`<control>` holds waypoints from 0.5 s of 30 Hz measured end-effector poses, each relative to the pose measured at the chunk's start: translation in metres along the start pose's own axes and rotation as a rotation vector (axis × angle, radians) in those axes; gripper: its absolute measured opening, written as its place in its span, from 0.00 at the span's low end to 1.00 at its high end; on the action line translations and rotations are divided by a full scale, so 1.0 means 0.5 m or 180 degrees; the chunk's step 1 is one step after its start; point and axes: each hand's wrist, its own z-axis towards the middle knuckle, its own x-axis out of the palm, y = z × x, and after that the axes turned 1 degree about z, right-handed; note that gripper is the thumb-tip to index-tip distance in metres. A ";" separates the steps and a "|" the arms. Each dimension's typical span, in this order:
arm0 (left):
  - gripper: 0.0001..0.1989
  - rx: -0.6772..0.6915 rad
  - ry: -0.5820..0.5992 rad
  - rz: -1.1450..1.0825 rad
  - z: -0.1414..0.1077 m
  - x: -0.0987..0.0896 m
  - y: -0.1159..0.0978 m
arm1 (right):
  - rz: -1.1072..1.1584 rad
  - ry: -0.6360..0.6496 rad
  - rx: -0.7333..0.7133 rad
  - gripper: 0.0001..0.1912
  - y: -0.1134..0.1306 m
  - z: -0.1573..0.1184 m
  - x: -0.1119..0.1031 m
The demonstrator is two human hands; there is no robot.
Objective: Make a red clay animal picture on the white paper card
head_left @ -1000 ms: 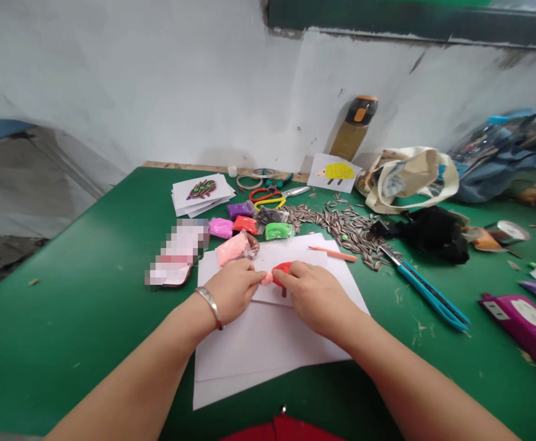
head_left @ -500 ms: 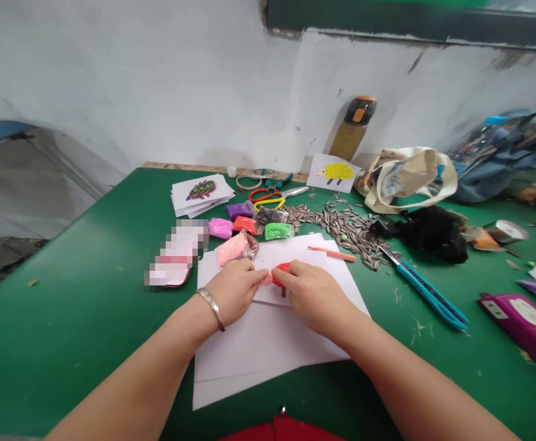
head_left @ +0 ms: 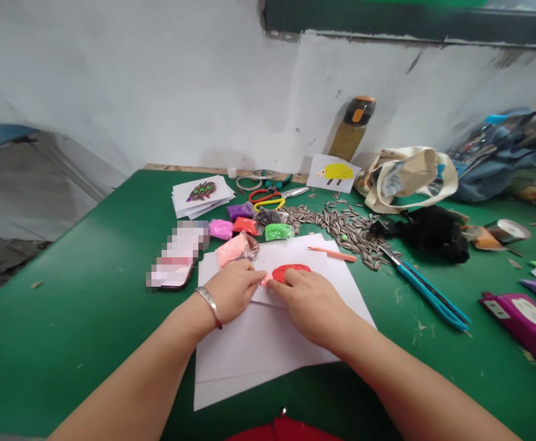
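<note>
White sheets of paper (head_left: 244, 349) lie on the green table, and on the top one is a flat red clay shape (head_left: 290, 271). A small piece of pink clay (head_left: 264, 280) sits at the left end of the red shape. My left hand (head_left: 231, 293), with a bracelet at the wrist, pinches the pink clay from the left, its other fingers curled. From the right, my right hand (head_left: 311, 300) presses the same piece with its fingertips, its fingers drawn in over the lower edge of the red shape.
Behind the paper are clay packets (head_left: 277, 231), scissors (head_left: 268, 199) and sunflower seeds (head_left: 345, 229). A phone (head_left: 176, 257) lies left, near cards (head_left: 202, 195). A pencil (head_left: 332, 253) rests on the paper; right are blue tweezers (head_left: 428, 291), a black cloth (head_left: 437, 236) and a magenta box (head_left: 525, 324).
My right hand has shifted slightly down and left, uncovering more of the red shape, with its fingertip now against the pink clay. My left hand is nearly unmoved.
</note>
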 end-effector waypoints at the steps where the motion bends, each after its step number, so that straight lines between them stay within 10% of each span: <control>1: 0.16 -0.0006 -0.0004 -0.0009 0.000 0.001 0.000 | -0.0034 -0.0011 -0.0044 0.19 0.003 0.000 0.000; 15: 0.16 -0.0139 0.0129 -0.0076 -0.003 -0.008 -0.007 | -0.0115 0.0006 -0.0113 0.14 0.015 0.004 -0.007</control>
